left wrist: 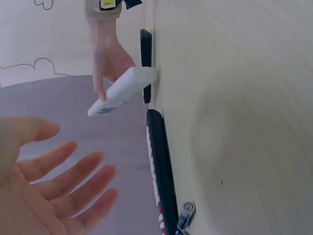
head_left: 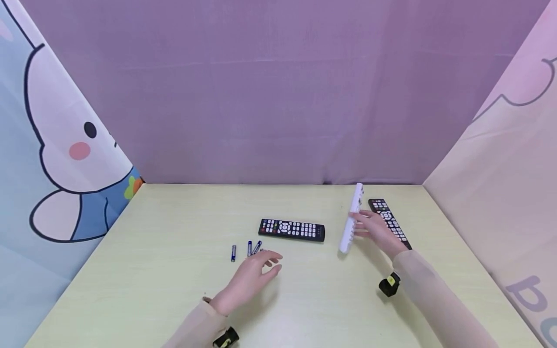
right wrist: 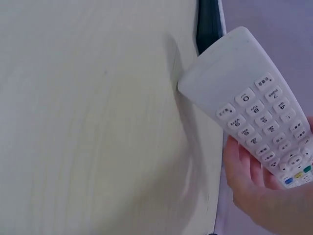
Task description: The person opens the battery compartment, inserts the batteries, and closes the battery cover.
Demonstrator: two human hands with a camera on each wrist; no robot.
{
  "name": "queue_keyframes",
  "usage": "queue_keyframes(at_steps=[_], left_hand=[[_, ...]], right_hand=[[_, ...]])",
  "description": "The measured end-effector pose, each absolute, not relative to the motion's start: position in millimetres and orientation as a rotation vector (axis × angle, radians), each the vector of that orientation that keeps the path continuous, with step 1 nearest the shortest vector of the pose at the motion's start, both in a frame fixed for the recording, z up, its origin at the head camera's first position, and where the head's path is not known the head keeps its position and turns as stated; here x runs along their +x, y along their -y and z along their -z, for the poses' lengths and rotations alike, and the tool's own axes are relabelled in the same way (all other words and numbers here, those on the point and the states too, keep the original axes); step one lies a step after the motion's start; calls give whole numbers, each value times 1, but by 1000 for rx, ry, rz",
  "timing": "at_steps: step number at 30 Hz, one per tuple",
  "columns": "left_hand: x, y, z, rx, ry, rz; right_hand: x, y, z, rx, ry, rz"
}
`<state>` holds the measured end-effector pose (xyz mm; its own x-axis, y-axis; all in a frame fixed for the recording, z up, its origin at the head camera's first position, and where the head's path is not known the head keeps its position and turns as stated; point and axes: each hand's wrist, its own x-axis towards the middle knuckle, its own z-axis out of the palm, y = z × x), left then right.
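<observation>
My right hand (head_left: 376,229) grips a white remote control (head_left: 351,220) around its edges, tilted up on its side above the table. Its button face shows in the right wrist view, where the white remote (right wrist: 230,73) has its blank end toward the table. My left hand (head_left: 250,280) hovers over the table with fingers relaxed and spread, holding nothing. Just beyond it lie several small blue batteries (head_left: 233,253), some partly hidden behind that hand. A black remote control (head_left: 291,229) lies face up between the two hands, farther back.
Another black remote (head_left: 387,217) lies at the right, partly covered by my right hand and forearm. A purple cloth (head_left: 278,96) hangs at the table's back edge, with printed cloths at the left (head_left: 78,193) and right (head_left: 500,193). The pale table (head_left: 174,270) spans between them.
</observation>
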<state>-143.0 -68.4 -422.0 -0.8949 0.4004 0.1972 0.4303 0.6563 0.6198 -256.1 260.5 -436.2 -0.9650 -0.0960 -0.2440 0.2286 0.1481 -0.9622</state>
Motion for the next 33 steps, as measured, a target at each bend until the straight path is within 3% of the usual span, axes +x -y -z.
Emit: queue_keyframes(at_steps=[11, 33], left_hand=[[-151, 44, 426, -719, 2774, 1342], [-153, 12, 430, -486, 2612, 1727]], right_hand=[[-244, -252, 433, 29, -1753, 2229], [-218, -226, 422, -327, -1334, 2382]])
